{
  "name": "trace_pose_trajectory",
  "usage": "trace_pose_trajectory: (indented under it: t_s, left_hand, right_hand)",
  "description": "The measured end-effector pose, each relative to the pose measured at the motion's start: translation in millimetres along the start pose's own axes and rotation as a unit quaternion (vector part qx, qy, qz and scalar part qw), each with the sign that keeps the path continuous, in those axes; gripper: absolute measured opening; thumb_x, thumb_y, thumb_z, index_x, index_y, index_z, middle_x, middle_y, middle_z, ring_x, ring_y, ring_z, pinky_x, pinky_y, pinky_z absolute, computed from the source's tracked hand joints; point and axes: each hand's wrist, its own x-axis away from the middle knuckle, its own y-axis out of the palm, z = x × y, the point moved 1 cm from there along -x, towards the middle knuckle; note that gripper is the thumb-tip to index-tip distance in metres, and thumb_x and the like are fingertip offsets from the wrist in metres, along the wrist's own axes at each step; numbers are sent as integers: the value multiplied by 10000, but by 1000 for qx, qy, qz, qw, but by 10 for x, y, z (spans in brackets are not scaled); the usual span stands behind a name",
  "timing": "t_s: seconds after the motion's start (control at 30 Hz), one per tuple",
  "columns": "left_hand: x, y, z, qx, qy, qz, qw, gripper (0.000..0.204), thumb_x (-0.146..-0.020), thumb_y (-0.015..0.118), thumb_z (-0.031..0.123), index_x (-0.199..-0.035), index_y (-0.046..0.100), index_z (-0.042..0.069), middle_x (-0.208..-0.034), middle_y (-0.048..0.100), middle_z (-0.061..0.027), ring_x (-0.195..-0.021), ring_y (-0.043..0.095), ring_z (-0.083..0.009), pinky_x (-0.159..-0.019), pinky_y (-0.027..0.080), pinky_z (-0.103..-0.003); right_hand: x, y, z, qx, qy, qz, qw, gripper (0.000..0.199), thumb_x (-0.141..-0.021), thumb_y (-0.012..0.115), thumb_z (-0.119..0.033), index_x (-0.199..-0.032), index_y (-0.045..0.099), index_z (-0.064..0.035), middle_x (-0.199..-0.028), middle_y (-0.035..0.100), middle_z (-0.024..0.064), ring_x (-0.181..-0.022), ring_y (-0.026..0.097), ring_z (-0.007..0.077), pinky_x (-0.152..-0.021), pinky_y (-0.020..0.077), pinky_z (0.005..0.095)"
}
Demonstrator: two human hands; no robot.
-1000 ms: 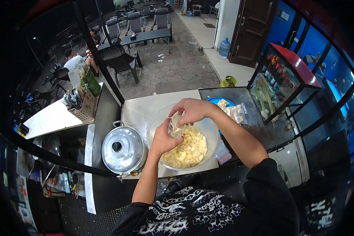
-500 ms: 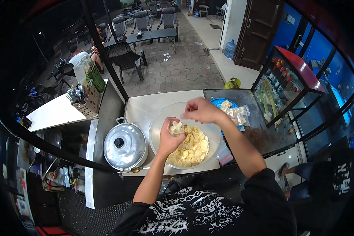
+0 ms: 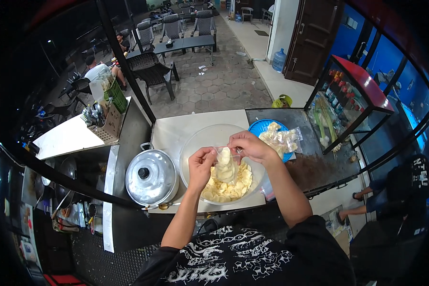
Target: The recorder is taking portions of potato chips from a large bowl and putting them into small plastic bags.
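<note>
Over the big clear bowl (image 3: 189, 143) I hold up a small clear plastic bag (image 3: 225, 168) with pale round crackers inside. My left hand (image 3: 201, 167) pinches the bag's upper left corner. The upper right corner is pinched by my right hand (image 3: 250, 147). Below the bag, a heap of thin yellowish crackers (image 3: 224, 192) lies in the bowl, partly hidden by the bag and my hands. Right behind my right hand, a blue plate (image 3: 261, 126) carries several filled clear bags of crackers (image 3: 282, 138).
A lidded metal pot (image 3: 152, 176) stands left of the bowl, a spoon (image 3: 164, 206) before it. Far right is a glass case (image 3: 352, 95) with bottles and green stalks. A cutlery basket (image 3: 107, 125) tops the left counter. A person (image 3: 386, 190) stands at the right.
My right hand has come down to the bag's right corner. My left hand has shifted from cupping the bag to pinching its other corner, so the bag now hangs spread between both hands.
</note>
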Motion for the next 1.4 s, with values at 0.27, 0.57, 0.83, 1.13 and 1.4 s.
trace_pose_trajectory:
  t_s: [0.27, 0.57, 0.83, 1.13, 1.4]
  left_hand:
    - [-1, -23, 115, 35, 21, 134, 990, 154, -908, 613, 133, -925, 642, -17, -786, 662, -50, -633, 572, -73, -581, 467, -210]
    - [38, 65, 106, -44, 96, 100, 989, 97, -865, 659, 70, -911, 666, -15, -933, 660, -104, -836, 625, -151, -757, 500, -267]
    - [-22, 72, 145, -41, 129, 68, 989, 64, -847, 646, 36, -894, 668, 0, -1060, 616, -112, -1023, 559, -187, -896, 438, -302]
    - [-117, 27, 199, -57, 164, 85, 981, 57, -837, 658, 25, -879, 672, -11, -1006, 622, -119, -932, 586, -165, -834, 468, -285]
    - [-145, 35, 327, 67, -13, 19, 998, 557, -806, 671, 124, -1283, 416, -11, -1110, 575, -166, -959, 587, -181, -821, 480, -287]
  right_hand:
    - [62, 141, 187, -99, -119, 103, 983, 183, -877, 596, -160, -792, 626, -1, -783, 622, 54, -720, 593, 118, -630, 492, 276]
    - [103, 432, 428, 141, -361, 377, 841, 92, -837, 636, -57, -859, 688, 16, -830, 651, 88, -737, 606, 146, -642, 472, 246]
    - [39, 366, 421, 179, -387, 409, 807, 89, -827, 624, -35, -863, 688, 16, -808, 637, 87, -683, 591, 148, -597, 457, 247]
    - [-46, 316, 297, 196, -417, 395, 795, 82, -817, 647, -41, -870, 693, 1, -761, 617, 71, -608, 544, 130, -555, 430, 243]
    - [-128, 216, 235, -19, -282, 287, 915, 165, -915, 602, -140, -899, 648, 18, -707, 638, 29, -562, 569, 67, -506, 453, 210]
